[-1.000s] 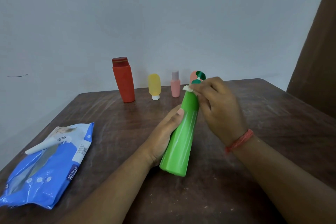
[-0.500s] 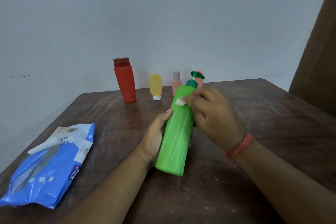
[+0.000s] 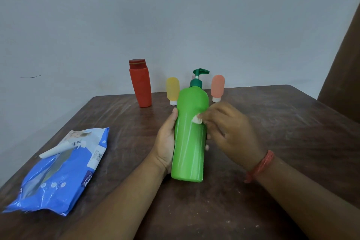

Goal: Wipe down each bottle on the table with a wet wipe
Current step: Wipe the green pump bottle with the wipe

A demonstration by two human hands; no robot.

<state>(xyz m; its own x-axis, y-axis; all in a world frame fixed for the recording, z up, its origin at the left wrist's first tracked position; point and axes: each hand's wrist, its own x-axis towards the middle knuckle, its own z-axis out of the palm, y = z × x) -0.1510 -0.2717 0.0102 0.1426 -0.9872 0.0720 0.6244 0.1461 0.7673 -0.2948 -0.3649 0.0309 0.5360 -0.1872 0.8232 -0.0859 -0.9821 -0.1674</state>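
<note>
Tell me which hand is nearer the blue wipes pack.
Left. The left hand grips the green bottle on the side facing the wipes pack; the right hand, pinching a wipe, is beyond the bottle.

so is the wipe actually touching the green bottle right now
Touching. The head view shows the right hand pressing the wadded white wipe flat against the green bottle, no gap visible, while the left hand grips the bottle's side.
</note>
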